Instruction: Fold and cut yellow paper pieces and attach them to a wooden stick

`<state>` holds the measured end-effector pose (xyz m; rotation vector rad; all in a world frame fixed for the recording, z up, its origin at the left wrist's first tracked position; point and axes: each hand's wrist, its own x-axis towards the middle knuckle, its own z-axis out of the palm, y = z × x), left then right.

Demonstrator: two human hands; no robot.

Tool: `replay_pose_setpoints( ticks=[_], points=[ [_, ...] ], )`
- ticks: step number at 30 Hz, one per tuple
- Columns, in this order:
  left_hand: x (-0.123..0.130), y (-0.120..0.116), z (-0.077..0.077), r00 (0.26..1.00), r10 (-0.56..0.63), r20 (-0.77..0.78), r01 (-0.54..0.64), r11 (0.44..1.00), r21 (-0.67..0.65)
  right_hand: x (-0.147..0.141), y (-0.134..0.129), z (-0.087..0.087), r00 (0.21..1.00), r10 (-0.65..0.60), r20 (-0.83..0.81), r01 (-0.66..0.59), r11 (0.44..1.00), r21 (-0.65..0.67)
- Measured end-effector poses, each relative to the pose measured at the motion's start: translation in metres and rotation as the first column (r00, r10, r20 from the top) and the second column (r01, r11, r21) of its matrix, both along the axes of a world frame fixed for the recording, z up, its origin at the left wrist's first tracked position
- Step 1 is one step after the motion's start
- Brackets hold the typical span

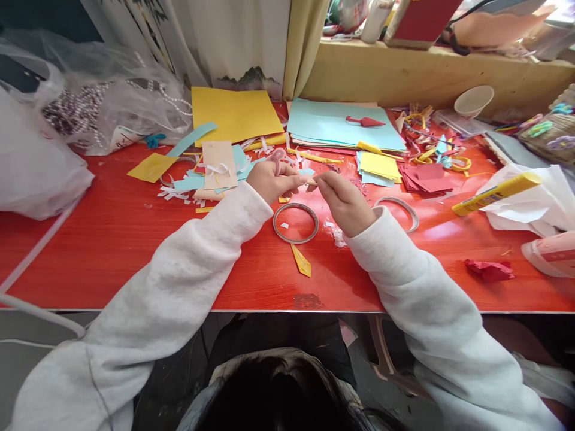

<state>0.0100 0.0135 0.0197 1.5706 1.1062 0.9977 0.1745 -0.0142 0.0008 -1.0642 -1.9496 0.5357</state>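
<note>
My left hand [272,181] is closed, with pink-handled scissors [279,157] against its fingers. Its fingertips meet those of my right hand [342,199] over the red table [179,257]. Between the two pinches is a small pale piece [311,181], too small to make out well. Just below the hands lies a roll of tape [275,227], a thin ring flat on the table. A folded yellow paper piece [301,261] touches its lower edge. Another tape ring [414,216] rests beside my right wrist, partly hidden by the sleeve.
Paper scraps [220,164] and yellow sheets [236,114] lie at the back left, blue sheets [332,123] at the back centre. Small red squares [426,178], a yellow glue stick [496,194] and crumpled red paper [489,270] are at right. Plastic bags [38,155] stand at left.
</note>
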Motion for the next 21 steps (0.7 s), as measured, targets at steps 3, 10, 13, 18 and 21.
replay_pose_setpoints(
  ticks=[3,10,13,18,21],
  points=[
    [-0.002,0.001,0.005,0.997,-0.059,0.058,0.068,0.982,-0.176,0.002,0.001,-0.001,0.988,-0.015,0.156,-0.009,0.988,0.152],
    [-0.007,0.003,0.004,0.975,-0.179,0.133,0.212,0.930,-0.300,0.005,0.004,-0.001,0.937,-0.064,0.342,-0.054,0.944,0.324],
    [-0.007,0.005,0.002,0.977,-0.155,0.147,0.185,0.958,-0.220,0.007,0.005,0.003,0.965,-0.095,0.245,0.027,0.963,0.267],
    [-0.006,0.005,0.003,0.989,-0.109,0.100,0.125,0.977,-0.171,0.012,0.005,0.010,0.984,-0.111,0.137,0.105,0.993,0.054],
    [-0.006,0.004,0.005,0.989,-0.131,0.076,0.145,0.962,-0.233,0.014,0.005,0.010,0.979,-0.117,0.165,0.095,0.986,0.136]
  ],
)
